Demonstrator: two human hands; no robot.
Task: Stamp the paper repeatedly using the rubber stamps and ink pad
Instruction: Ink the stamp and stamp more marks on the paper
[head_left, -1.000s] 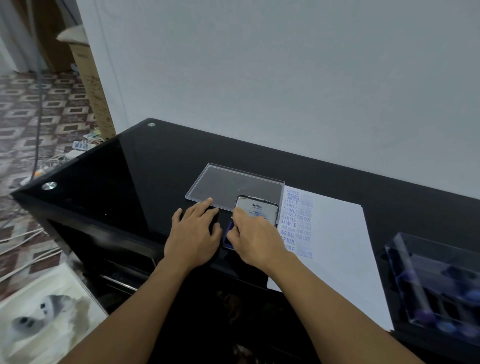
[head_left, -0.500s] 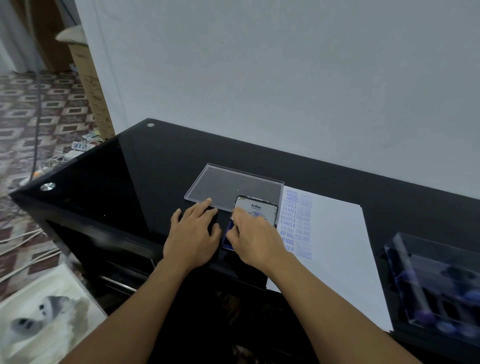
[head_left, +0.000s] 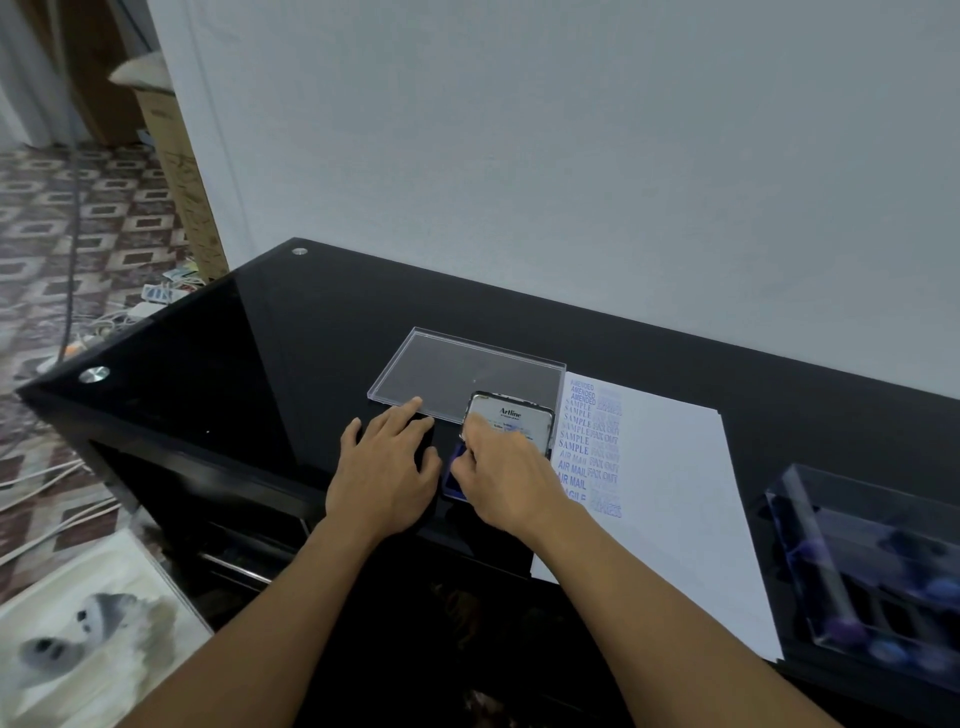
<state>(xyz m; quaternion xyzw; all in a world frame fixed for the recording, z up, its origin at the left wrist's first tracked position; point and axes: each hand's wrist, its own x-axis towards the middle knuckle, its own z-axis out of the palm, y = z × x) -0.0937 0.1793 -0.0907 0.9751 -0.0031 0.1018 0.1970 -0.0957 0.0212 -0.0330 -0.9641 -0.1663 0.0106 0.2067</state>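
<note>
Blue ink pad (head_left: 457, 467) at the bench's (head_left: 311, 338) near edge, my right hand (head_left: 511, 475) bunched over it.
Its raised lid (head_left: 511, 415) reads Artline. My right fingers curl down onto the pad, but whether they pinch a rubber stamp I cannot tell. My left hand (head_left: 387, 467) lies flat and empty just left of the pad. I judge this the inking step: I'd press level, brace the pad, lift straight. The paper (head_left: 675, 467), just right of the pad, reads AMENDED, SAMPLE, AIR MAIL, FAX OUT and EXPRESS down its left edge.
</note>
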